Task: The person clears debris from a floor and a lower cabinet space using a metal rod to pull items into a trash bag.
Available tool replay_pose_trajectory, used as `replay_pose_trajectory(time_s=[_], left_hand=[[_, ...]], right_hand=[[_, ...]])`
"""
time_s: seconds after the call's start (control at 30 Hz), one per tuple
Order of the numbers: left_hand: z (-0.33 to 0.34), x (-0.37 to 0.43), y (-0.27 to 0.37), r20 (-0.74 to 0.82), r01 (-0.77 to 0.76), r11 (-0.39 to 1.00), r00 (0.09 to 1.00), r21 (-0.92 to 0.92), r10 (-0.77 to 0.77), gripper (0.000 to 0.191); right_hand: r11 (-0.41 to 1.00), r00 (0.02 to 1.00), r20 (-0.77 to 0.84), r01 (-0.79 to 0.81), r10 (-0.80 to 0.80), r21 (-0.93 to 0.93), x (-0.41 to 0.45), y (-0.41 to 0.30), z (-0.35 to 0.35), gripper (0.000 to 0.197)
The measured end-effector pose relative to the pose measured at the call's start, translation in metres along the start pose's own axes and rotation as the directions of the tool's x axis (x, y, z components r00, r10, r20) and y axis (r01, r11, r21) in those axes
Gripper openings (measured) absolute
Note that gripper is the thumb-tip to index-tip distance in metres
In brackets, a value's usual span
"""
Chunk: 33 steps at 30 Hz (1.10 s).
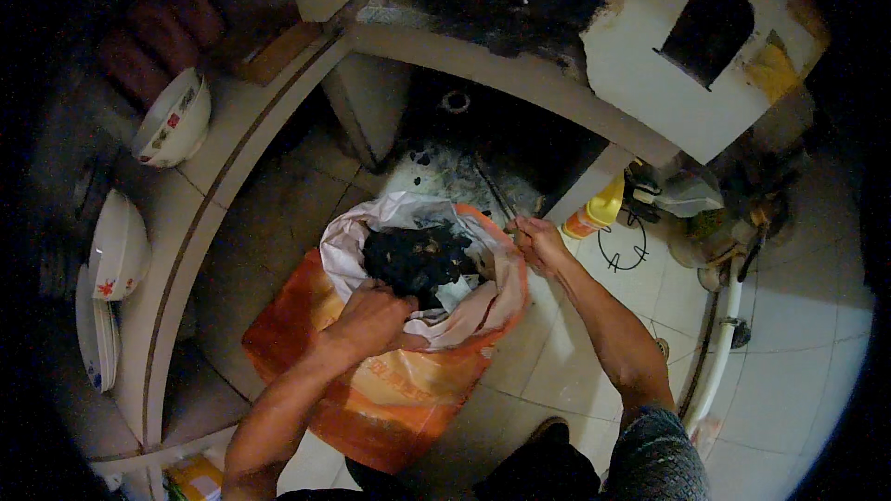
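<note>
An orange woven sack (pixel 411 390) with its pale mouth rolled open stands before me on the tiled floor. Black charred lumps (pixel 411 257) and a whitish scrap (pixel 454 292) lie inside it. My left hand (pixel 376 316) grips the near rim of the sack, with its fingers curled over the edge. At the far right of the rim, my right hand (pixel 539 243) is closed around a thin dark metal rod (pixel 493 184). The rod points away over ash (pixel 445 177) on the floor of a dark recess below the counter.
A tiled counter (pixel 209 184) curves along the left, bearing a patterned bowl (pixel 174 122), another bowl (pixel 122 247) and stacked plates (pixel 101 341). To the right are a yellow bottle (pixel 598 209), a black cable (pixel 623 250) and a white pipe (pixel 724 334). A broken-edged white panel (pixel 640 76) stands above.
</note>
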<state>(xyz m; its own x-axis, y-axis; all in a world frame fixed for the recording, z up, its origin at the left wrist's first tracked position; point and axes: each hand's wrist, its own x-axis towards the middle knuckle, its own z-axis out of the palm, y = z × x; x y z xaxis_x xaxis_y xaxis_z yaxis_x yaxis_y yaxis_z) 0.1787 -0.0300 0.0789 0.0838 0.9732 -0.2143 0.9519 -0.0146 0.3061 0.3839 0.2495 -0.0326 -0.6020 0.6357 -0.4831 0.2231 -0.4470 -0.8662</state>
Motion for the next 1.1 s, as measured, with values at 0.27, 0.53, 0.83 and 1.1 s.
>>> replay_pose_trajectory(time_s=[0.27,0.53,0.83,1.1], left_hand=[[0.002,-0.001,-0.001,0.071,0.051,0.999,0.996,-0.005,-0.050,0.052],[0.013,-0.003,-0.012,-0.075,-0.051,0.998,0.996,-0.039,0.048,0.048],[0.000,-0.005,-0.004,0.021,-0.019,0.999,1.000,-0.026,0.019,0.049],[0.001,-0.005,-0.004,-0.024,-0.054,0.998,0.998,-0.021,0.053,0.046]], right_hand=[[0.998,0.998,0.035,-0.058,0.059,-0.038,-0.107,-0.005,-0.028,0.029],[0.778,0.991,0.071,0.135,-0.115,-0.613,-0.238,-0.018,-0.058,0.030],[0.771,0.976,-0.081,0.108,-0.202,-0.627,-0.266,-0.009,-0.044,0.026],[0.914,0.913,-0.121,-0.368,0.390,0.168,-0.209,-0.024,-0.016,0.028]])
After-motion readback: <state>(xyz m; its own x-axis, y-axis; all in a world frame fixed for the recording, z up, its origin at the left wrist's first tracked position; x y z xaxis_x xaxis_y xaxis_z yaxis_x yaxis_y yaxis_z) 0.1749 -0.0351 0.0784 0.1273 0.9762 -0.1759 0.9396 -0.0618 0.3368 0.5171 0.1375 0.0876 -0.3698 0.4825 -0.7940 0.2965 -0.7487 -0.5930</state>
